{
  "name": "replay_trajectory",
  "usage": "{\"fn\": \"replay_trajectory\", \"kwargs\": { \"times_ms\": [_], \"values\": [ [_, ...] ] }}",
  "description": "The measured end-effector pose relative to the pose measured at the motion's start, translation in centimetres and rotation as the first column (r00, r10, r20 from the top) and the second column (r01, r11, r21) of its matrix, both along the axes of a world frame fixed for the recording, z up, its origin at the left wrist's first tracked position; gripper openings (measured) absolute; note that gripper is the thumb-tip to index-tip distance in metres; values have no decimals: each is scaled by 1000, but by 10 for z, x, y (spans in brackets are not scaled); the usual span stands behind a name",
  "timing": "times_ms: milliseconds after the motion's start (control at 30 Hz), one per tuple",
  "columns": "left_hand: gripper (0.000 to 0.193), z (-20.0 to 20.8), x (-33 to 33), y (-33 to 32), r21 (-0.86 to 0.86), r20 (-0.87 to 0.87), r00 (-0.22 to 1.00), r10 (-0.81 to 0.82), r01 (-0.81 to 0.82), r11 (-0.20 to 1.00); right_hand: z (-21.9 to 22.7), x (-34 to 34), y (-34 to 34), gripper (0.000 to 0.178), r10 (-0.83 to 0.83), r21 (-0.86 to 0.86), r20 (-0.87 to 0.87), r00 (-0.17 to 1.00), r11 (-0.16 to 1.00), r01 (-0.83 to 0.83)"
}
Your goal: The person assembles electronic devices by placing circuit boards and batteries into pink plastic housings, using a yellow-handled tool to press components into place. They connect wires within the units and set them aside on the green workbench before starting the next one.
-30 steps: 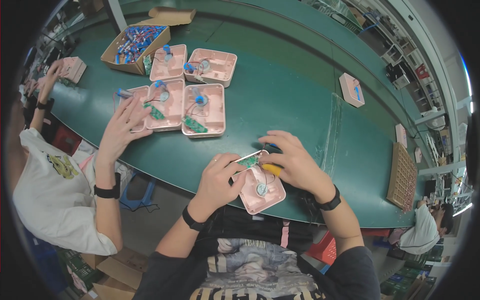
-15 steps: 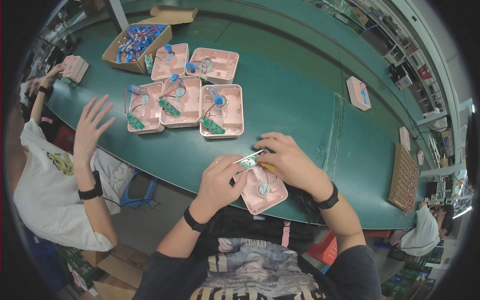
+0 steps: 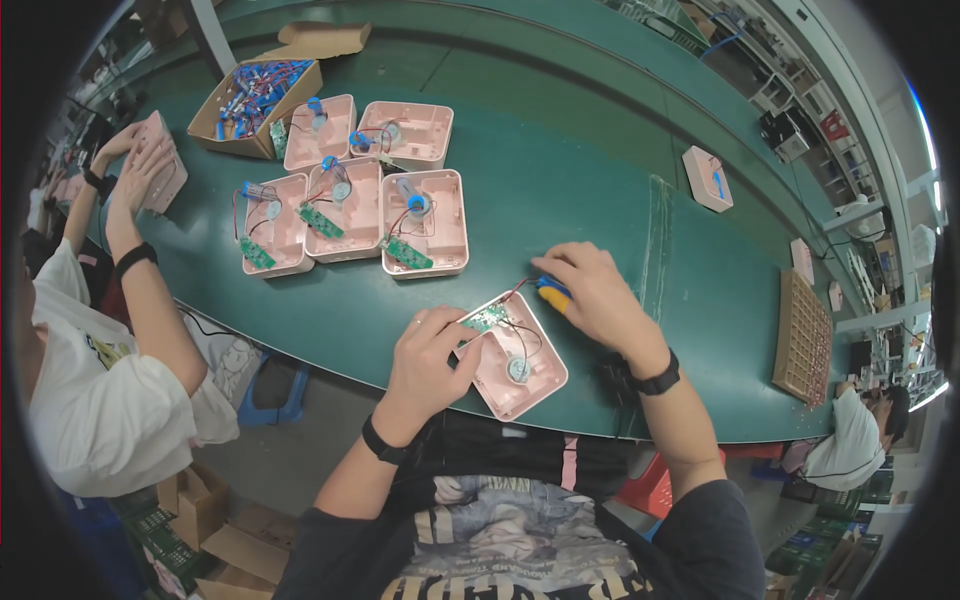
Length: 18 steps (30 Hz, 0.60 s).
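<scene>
My left hand (image 3: pixel 425 365) grips the upper left edge of a pale pink plastic housing (image 3: pixel 541 377), with its fingertips on a green circuit board (image 3: pixel 487 319). A round silver disc (image 3: pixel 517 369) sits inside the housing, joined to thin wires. Above the table, just beyond the housing's upper right, my right hand (image 3: pixel 592 300) is closed on a blue-and-yellow object (image 3: pixel 553 293). Its exact kind is partly hidden by the fingers. A red wire runs from the board's side up to it.
Several pink housings (image 3: pixel 425 222) with boards and blue-ended cylinders stand left of centre. Behind them is a cardboard box (image 3: pixel 205 120) of blue wired parts. A pink housing (image 3: pixel 707 180) and a brown gridded tray (image 3: pixel 790 330) lie to the right. At left, a co-worker's hand (image 3: pixel 150 165) touches another housing.
My right hand has drawn away from the board to the upper right, bringing the blue-and-yellow object into view. The board has lowered onto the housing. The co-worker's raised hand has moved to the left housing.
</scene>
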<state>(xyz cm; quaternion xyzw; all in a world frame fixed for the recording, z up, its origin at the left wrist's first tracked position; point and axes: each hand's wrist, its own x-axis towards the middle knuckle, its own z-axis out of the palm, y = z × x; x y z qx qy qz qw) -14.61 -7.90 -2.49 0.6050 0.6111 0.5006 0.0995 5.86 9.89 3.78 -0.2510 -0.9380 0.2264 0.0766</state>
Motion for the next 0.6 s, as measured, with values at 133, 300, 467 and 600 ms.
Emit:
{"fn": "replay_trajectory", "kwargs": {
  "times_ms": [133, 300, 467, 600],
  "values": [
    [10, -2, 2, 2, -1, 1, 1000, 13, -13, 1000, 9, 13, -32, 32, -37, 49, -159, 987, 998, 45],
    [9, -10, -6, 0, 23, -34, 999, 22, -22, 999, 5, 8, -64, 32, 33, 303, -131, 991, 953, 8],
    [8, -6, -7, 0, -15, -34, 999, 17, -18, 1000, -4, 2, -69, 27, 45, 403, -58, 997, 915, -17],
    [8, -9, -9, 0, -38, -21, 1000, 20, -20, 999, 4, -5, -83, 25, -86, 60, -107, 991, 994, 93]
  ]
}}
